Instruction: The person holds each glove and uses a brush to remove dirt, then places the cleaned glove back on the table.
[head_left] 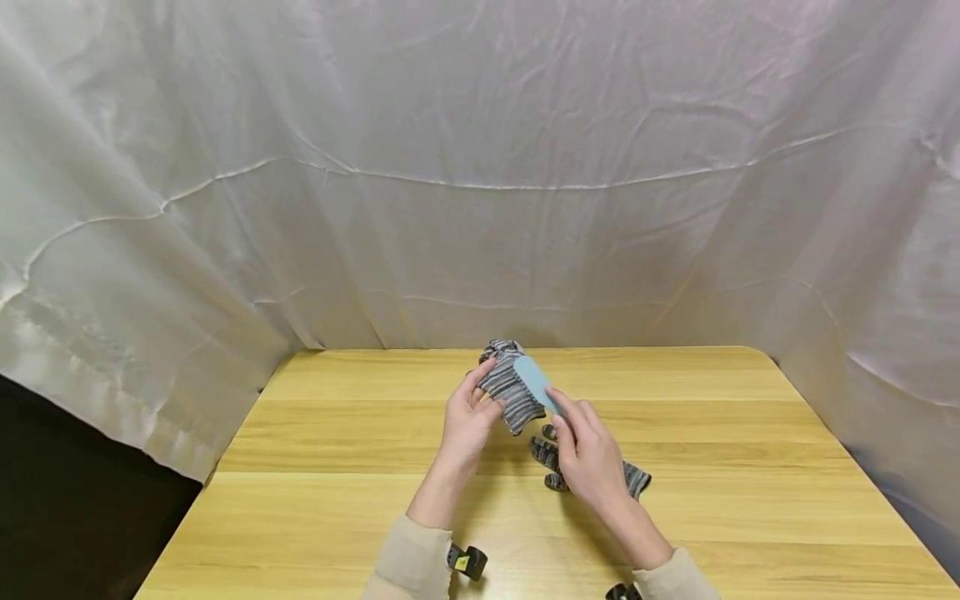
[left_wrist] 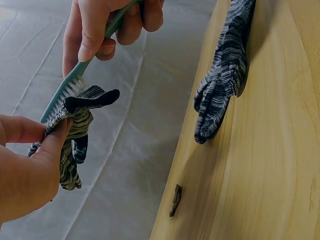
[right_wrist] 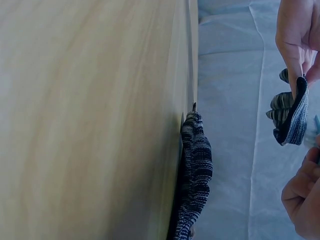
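Observation:
My left hand pinches a grey-and-black knitted glove between thumb and fingers, holding it up above the table. In my right hand is a brush with a light blue back. Its white bristles meet the glove near the pinching fingers in the left wrist view. The held glove's fingers dangle below my left hand. A second knitted glove lies on the table beneath my right hand, which partly hides it in the head view.
The wooden table reaches back to a pale grey curtain that also hangs along both sides. A small dark twig-like piece lies on the tabletop near the second glove's fingertips. Dark wrist devices sit at the sleeves.

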